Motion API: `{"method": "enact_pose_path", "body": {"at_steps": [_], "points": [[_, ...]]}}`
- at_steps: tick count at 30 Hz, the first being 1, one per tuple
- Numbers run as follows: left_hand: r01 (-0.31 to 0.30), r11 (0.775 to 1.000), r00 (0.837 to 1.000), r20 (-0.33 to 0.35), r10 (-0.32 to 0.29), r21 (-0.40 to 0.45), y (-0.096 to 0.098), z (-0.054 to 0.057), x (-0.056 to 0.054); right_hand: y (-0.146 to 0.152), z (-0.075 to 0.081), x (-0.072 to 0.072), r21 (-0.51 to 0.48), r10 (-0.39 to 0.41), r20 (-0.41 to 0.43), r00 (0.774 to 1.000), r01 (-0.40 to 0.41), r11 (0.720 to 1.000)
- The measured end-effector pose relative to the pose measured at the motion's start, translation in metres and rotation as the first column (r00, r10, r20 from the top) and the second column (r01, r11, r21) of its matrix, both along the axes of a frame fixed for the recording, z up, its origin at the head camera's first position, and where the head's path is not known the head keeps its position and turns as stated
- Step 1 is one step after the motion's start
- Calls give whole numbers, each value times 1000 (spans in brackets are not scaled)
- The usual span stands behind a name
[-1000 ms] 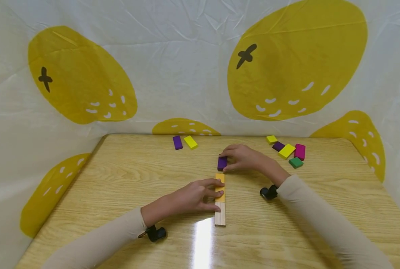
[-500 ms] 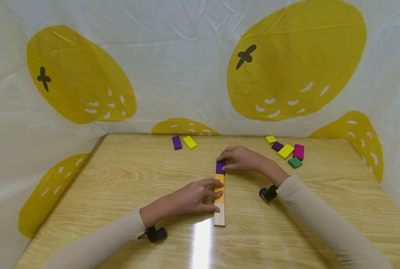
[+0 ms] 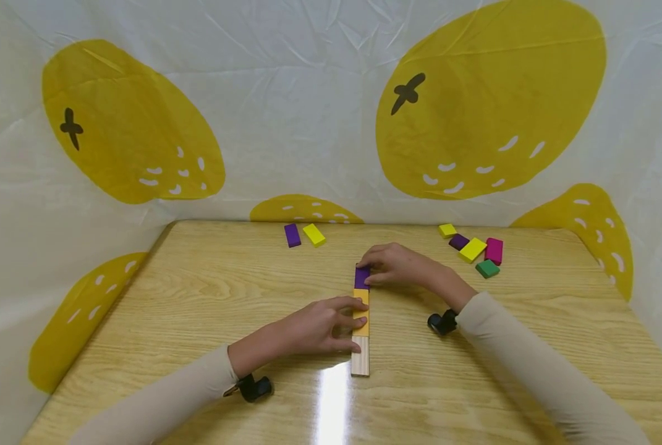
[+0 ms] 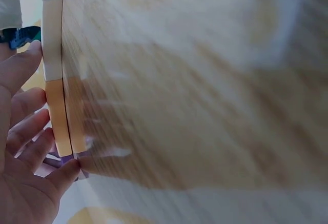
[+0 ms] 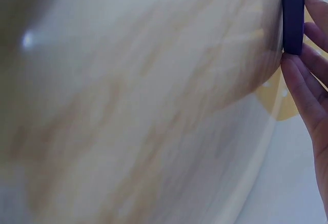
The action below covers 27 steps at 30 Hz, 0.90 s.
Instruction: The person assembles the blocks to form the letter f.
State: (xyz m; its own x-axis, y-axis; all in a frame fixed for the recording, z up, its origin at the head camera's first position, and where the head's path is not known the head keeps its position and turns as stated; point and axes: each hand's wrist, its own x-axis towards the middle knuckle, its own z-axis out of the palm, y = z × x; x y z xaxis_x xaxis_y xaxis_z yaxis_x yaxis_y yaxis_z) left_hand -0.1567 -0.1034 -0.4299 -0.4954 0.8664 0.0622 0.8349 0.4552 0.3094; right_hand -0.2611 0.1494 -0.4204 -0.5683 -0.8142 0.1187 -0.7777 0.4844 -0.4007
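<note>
Three flat blocks lie end to end in a straight row in the head view: a plain wood block (image 3: 360,364) nearest, an orange block (image 3: 361,295) in the middle and a purple block (image 3: 361,278) farthest. My left hand (image 3: 321,324) rests on the row with loosely extended fingers, the thumb at the wood block and fingertips on the orange one (image 4: 59,116). With thumb and fingers my right hand (image 3: 400,267) pinches the purple block, which meets the orange block's end. The right wrist view shows fingertips around the purple block's far end (image 5: 293,19).
Toward the table's back edge, left of the row, lie a purple block (image 3: 292,235) and a yellow block (image 3: 314,235). A loose cluster at the back right includes a magenta block (image 3: 494,250), a green block (image 3: 487,269) and a yellow block (image 3: 472,250). A lemon-print cloth (image 3: 308,123) hangs behind.
My right hand has brought the purple block toward me until it meets the orange block, closing the gap. The row has shifted very slightly left in view; my left hand stays on it.
</note>
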Motion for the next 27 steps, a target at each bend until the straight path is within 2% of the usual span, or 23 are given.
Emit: {"method": "enact_pose_path", "body": {"at_steps": [13,21,27], "points": [[-16,1000,1000,6,16,-12,2,4,1,-1,0,0,10,17,-6,1000,-17,1000],[-50,998,997,52,52,-27,3,8,3,-2,1,1,5,25,-4,1000,-25,1000],[-41,998,999,7,41,-37,3,8,2,-2,2,2,0,19,3,1000,-19,1000]]}}
